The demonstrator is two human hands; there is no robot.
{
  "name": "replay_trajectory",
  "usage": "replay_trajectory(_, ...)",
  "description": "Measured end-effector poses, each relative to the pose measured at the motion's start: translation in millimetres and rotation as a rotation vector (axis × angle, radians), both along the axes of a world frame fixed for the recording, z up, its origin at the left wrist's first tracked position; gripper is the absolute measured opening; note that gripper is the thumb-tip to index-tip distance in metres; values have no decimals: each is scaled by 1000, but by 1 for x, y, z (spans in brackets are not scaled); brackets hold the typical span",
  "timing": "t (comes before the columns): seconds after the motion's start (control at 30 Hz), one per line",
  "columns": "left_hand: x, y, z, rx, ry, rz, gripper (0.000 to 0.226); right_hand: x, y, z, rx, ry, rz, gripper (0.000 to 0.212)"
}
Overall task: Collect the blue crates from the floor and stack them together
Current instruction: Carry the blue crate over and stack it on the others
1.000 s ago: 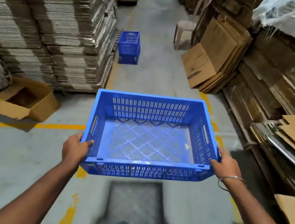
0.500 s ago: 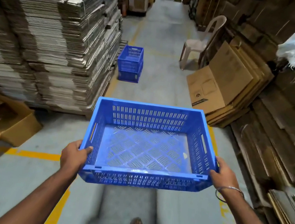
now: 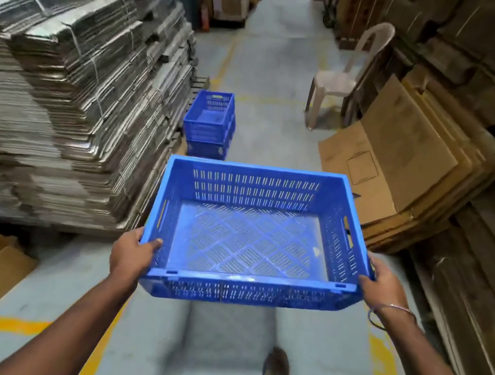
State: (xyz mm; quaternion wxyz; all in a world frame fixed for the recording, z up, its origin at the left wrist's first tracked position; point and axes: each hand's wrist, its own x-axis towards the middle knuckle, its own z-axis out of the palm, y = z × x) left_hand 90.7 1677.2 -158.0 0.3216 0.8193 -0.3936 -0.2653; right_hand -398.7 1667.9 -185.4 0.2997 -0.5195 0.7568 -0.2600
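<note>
Blue slotted crate point(image 3: 252, 235) with diamond-patterned base, beige chair point(image 3: 347, 77), yellow floor lines point(image 3: 7, 323)

blue crates: 3 (one held point(image 3: 251, 238), two stacked point(image 3: 210, 125)) | chair point(image 3: 347, 77): 1 | hands: 2

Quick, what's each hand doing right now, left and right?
Left hand: closed on the left rim of the blue crate, thumb inside.
Right hand: closed on the crate's right side.
</note>
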Motion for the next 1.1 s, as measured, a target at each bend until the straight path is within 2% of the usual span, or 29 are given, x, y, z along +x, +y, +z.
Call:
replay_trajectory(0.13,-28,-92,9,5,-9,44,20,-23,-118,10,-5,11,46,57)
replay_trajectory(0.27,-39,-173,10,-20,30,115,18,-21,-221,37,6,47,74,49)
replay_trajectory(0.37,-35,-235,-2,-19,91,157,18,-19,-304,39,35,50,126,50)
replay_trajectory(0.53,-24,-358,-14,-19,64,204,15,-1,-447,25,50,39,170,50)
replay_trajectory(0.67,-11,-461,-17,-29,114,194,11,19,-555,30,43,36,201,50)
replay_trajectory(0.8,4,-563,-16,15,91,181,10,30,-648,46,61,40,148,54)
replay_trajectory(1.0,22,-708,-21,16,101,183,17,32,-789,40,103,38,120,51)
replay_trajectory(1.1,25,-784,-34,18,78,187,14,33,-863,33,91,27,108,55)
